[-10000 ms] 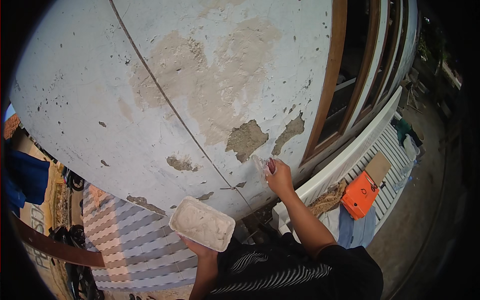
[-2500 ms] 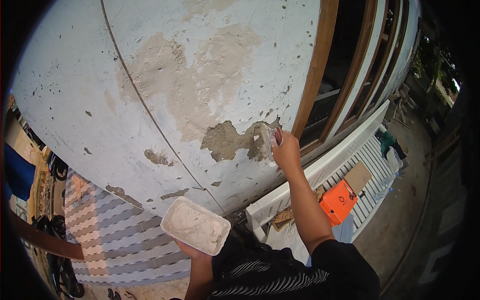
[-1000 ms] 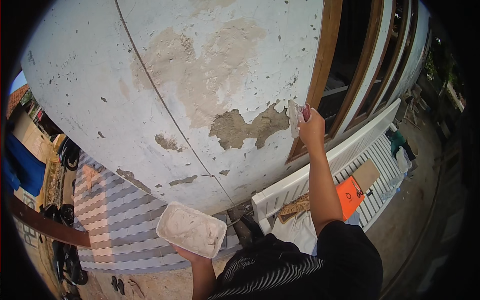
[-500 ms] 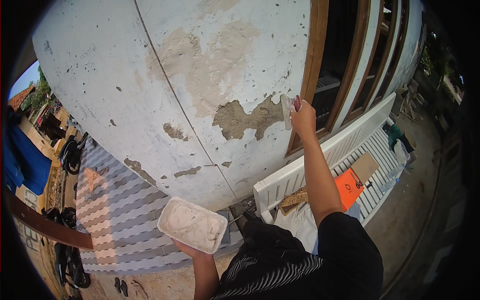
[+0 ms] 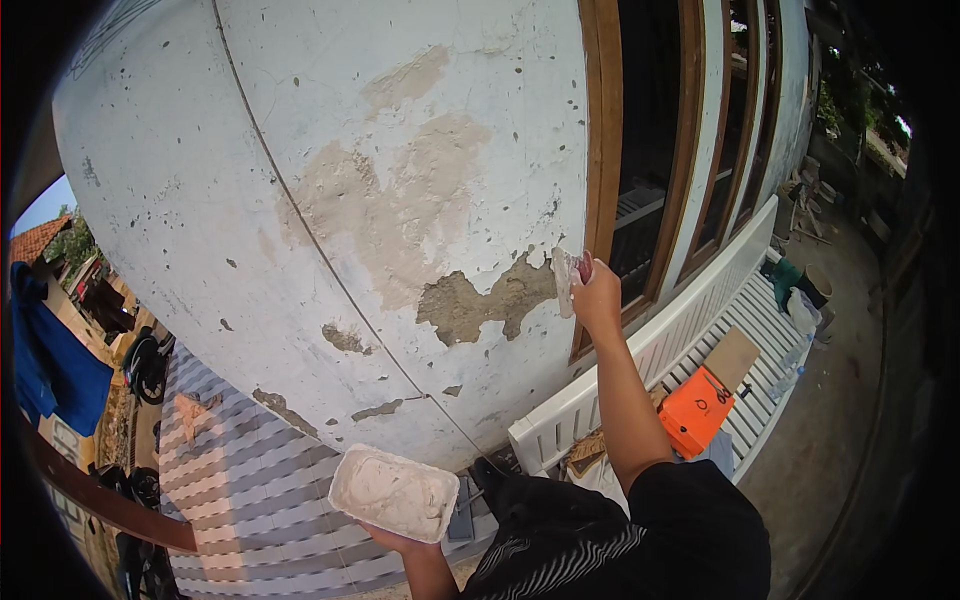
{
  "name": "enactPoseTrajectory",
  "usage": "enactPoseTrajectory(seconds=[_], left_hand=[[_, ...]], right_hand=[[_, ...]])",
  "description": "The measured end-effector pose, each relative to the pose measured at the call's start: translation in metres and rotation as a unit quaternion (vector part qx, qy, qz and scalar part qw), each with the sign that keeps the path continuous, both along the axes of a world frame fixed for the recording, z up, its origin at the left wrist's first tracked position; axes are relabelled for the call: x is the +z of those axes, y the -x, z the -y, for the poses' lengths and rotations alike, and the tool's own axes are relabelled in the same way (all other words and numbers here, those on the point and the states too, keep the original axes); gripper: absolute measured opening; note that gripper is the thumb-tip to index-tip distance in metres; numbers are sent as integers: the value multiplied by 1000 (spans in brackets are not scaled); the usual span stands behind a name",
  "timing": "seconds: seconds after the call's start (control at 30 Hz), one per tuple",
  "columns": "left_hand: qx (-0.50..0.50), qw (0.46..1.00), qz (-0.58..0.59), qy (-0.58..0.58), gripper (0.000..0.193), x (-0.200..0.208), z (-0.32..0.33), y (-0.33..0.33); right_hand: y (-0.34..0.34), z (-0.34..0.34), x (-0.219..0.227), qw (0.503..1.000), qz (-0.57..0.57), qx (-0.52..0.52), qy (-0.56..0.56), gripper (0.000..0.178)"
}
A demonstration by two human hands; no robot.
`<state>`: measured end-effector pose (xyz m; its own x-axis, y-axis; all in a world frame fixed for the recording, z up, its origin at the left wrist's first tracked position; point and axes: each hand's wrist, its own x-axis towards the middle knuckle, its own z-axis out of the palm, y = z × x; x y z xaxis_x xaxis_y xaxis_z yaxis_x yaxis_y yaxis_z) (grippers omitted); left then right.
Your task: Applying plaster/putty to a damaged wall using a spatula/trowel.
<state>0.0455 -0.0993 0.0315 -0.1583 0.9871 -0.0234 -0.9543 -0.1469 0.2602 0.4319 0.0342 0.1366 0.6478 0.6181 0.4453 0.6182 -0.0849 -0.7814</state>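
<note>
In my left hand (image 5: 402,541) is a white rectangular tub (image 5: 385,523), held from below and tilted a little, with pale putty (image 5: 395,488) spread inside. My right hand (image 5: 597,300) is closed around the red handle of a putty knife (image 5: 564,286), arm stretched out. Its wide, putty-smeared blade is upright against the white wall (image 5: 180,150), at the right end of a bare grey-brown patch (image 5: 462,308) and close to the wooden window frame (image 5: 600,150). Above that patch lies a larger beige area (image 5: 400,195) of filler.
A white slatted bench (image 5: 555,430) runs along the wall at right, carrying an orange bag (image 5: 697,412) and a brown board (image 5: 733,358). A cord (image 5: 300,215) hangs down the wall. Grey patterned tiles (image 5: 250,500) lie at lower left; a blue cloth (image 5: 75,375) hangs at far left.
My view has tilted up, so the wall and patch sit lower in the picture. The putty knife stays by the patch's right end, and the tub remains in my left hand.
</note>
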Motion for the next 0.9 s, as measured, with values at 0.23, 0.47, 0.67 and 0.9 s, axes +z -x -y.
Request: enactPoseTrajectory(seconds=[0.23, 0.47, 0.67, 0.9], left_hand=[[9, 1000, -24, 10, 60, 8, -14, -10], [-19, 999, -27, -17, 59, 2, -21, 0], [3, 1000, -20, 4, 61, -2, -5, 17], [-24, 999, -25, -24, 63, -3, 15, 42]], right_hand=[[-13, -28, -16, 999, 28, 5, 44, 19], [-11, -31, -2, 997, 56, 15, 48, 17], [-14, -25, 2, 999, 41, 11, 20, 17], [-1, -12, 7, 997, 50, 20, 47, 17]])
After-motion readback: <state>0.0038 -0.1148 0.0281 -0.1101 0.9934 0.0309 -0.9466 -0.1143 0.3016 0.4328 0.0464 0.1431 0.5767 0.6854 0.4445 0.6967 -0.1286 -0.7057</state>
